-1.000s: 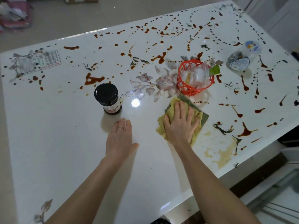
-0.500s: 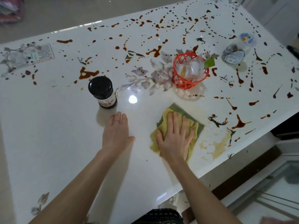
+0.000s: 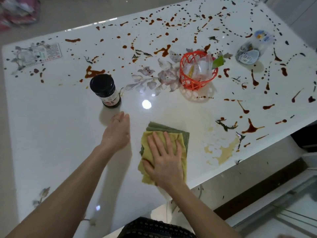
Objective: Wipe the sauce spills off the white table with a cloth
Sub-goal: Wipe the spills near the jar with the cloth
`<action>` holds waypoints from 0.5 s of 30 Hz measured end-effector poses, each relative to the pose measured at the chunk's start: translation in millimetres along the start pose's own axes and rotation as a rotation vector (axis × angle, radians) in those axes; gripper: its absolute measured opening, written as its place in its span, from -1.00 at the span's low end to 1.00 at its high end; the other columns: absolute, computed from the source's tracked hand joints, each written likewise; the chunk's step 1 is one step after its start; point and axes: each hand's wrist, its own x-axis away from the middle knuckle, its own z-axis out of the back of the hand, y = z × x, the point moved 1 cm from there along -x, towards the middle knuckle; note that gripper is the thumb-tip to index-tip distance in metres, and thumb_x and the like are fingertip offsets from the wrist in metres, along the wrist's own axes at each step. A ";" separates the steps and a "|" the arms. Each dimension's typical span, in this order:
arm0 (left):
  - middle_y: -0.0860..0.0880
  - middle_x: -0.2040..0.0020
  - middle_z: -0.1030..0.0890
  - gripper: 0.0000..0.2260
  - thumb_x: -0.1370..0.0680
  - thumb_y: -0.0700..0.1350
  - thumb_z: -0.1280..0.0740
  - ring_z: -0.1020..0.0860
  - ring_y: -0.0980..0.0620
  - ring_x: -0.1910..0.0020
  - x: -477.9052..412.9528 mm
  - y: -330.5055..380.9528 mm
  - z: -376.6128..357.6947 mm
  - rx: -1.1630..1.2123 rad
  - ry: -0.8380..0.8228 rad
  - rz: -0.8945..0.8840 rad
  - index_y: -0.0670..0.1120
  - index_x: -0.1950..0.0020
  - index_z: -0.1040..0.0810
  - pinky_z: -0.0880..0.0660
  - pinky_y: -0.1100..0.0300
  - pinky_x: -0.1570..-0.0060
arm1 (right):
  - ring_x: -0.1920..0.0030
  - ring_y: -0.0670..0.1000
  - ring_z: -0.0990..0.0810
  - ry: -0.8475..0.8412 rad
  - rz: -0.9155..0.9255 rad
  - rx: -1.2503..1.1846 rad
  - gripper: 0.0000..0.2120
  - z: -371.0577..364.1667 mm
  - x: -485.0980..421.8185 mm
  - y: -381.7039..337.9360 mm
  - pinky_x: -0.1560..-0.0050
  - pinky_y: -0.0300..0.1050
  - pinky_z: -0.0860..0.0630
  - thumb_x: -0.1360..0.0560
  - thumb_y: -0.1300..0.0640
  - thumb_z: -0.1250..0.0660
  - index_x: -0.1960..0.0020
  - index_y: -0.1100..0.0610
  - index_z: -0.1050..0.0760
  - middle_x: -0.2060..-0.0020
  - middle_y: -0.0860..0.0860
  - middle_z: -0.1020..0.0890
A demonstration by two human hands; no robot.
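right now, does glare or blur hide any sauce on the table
Head view: one round bright reflection sits on the glossy table between the jar and the cloth, over a white patch; same head view, the wide lens bows the table edges and the clear container far right looks slightly soft; the sauce spots are readable.

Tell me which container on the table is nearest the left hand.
The dark jar with the black lid, just beyond the left hand; the orange basket and clear plastic container sit farther right.
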 end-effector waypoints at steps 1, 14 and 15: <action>-0.18 -0.52 -0.10 -0.55 -0.51 -0.32 -0.15 -0.07 -0.12 -0.49 2.7 -0.7 1.2 0.027 0.015 0.008 -0.20 -0.40 -0.23 -0.21 0.01 -0.37 | -0.56 0.15 -0.17 0.000 0.046 0.002 -0.33 0.6 2.5 13.6 -0.44 0.37 -0.14 -0.56 -0.29 -0.15 -0.57 0.01 -0.26 -0.55 -0.03 -0.28; -0.24 -0.45 -0.23 -0.57 -0.52 -0.32 -0.23 -0.30 -0.25 -0.38 56.0 22.4 -26.0 0.123 0.214 0.135 -0.23 -0.40 -0.33 -0.33 -0.05 -0.27 | -0.55 0.17 -0.21 0.000 0.128 -0.014 -0.35 4.1 26.7 33.8 -0.46 0.36 -0.10 -0.52 -0.23 -0.17 -0.55 0.00 -0.29 -0.53 -0.04 -0.32; -0.23 -0.46 -0.22 -0.55 -0.52 -0.32 -0.23 -0.28 -0.23 -0.39 56.8 29.1 -25.5 0.134 0.222 0.138 -0.22 -0.42 -0.32 -0.31 -0.04 -0.30 | -0.54 0.16 -0.23 -0.002 0.192 -0.030 -0.37 6.5 28.1 44.1 -0.46 0.34 -0.11 -0.53 -0.22 -0.17 -0.54 -0.01 -0.31 -0.53 -0.05 -0.33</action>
